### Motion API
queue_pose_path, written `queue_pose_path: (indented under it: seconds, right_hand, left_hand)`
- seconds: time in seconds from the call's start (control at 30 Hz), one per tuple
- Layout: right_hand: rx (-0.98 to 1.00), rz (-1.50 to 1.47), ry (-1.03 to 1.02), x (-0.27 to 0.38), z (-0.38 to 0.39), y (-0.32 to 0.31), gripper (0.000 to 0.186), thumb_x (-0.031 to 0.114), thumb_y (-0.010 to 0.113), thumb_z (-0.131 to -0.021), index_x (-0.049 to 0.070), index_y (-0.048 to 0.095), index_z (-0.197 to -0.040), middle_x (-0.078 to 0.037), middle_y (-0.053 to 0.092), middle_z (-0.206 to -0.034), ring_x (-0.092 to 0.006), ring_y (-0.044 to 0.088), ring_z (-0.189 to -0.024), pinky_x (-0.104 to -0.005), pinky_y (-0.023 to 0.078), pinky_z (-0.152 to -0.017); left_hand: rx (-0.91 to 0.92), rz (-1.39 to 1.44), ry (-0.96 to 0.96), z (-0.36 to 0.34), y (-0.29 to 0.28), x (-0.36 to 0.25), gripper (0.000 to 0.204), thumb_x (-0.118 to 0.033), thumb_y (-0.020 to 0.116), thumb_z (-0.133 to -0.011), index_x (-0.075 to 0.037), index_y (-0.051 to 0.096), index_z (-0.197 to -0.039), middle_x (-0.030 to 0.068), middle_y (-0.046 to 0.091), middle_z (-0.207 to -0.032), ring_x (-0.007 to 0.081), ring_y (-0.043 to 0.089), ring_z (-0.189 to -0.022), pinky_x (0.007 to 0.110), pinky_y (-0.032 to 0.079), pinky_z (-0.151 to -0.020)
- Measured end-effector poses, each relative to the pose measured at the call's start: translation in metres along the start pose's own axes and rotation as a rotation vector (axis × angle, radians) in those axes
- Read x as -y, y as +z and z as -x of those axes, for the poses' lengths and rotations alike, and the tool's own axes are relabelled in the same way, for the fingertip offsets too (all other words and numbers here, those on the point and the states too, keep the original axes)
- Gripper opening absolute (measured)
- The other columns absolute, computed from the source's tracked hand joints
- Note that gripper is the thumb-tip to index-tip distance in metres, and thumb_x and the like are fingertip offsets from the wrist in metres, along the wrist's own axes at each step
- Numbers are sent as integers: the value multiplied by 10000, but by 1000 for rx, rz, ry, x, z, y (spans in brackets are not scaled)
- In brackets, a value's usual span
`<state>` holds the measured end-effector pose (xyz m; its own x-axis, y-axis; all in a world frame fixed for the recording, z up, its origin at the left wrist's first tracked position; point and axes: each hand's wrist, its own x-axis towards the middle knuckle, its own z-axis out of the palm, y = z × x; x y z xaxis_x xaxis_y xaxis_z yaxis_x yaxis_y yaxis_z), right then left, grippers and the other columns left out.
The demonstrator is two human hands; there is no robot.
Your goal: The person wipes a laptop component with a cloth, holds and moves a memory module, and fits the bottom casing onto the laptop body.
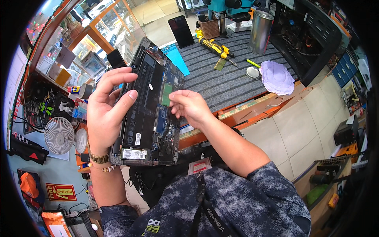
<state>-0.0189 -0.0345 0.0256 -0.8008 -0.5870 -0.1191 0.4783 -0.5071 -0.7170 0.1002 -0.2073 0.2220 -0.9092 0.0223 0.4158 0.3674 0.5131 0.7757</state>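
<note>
An opened laptop (148, 114) with its bottom cover off is held up in front of me, its black battery and blue circuit board showing. My left hand (106, 108) grips its left edge, fingers spread over the battery. My right hand (189, 104) pinches a small green circuit card (166, 94) that sits on the laptop's board at the right side. A gold watch and a bead bracelet circle my left wrist.
A grey ribbed mat (225, 77) covers the bench, carrying a yellow-black screwdriver (215, 47), a metal can (260, 31), a white cloth (276, 77), a round lid (252, 72), a black phone (181, 31) and a blue plate (175, 59). A small white fan (59, 135) stands left.
</note>
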Motion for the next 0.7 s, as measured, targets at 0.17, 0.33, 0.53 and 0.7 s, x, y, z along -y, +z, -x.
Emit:
queue_pose_path:
  seconds: [0.17,0.33,0.53,0.7]
  right_hand:
    - [7,269,-68,9,-1,1,136,174,720,-1082,53,695,-1027,-39,727,-877,-112,685,-680,-275,550,-587]
    - [-36,620,-236,5,-9,3,197,194,690,-1084,40,678,-962,-59,702,-811,-132,661,-667,-324,526,-610]
    - [-114,937,-417,12,-7,12,242,223,678,-1057,-1,670,-965,-131,676,-801,-243,676,-771,-431,527,-742]
    - [-51,1037,-426,19,-13,11,258,246,652,-1065,-1,672,-996,-137,682,-843,-265,669,-829,-427,532,-781]
  left_hand:
    - [-107,49,-3,0,7,12,531,-74,671,-1071,43,548,-1575,175,584,-1576,216,635,-1334,370,510,-1133]
    - [71,317,-335,-2,-4,9,610,-84,527,-1119,63,394,-1696,147,595,-1608,173,588,-1423,315,442,-1201]
    - [82,314,-311,-3,-4,11,617,-53,512,-1101,64,396,-1696,150,578,-1636,181,585,-1434,322,436,-1210]
    - [90,286,-307,-3,-7,13,620,-46,508,-1096,66,396,-1696,153,573,-1640,188,582,-1441,325,430,-1216]
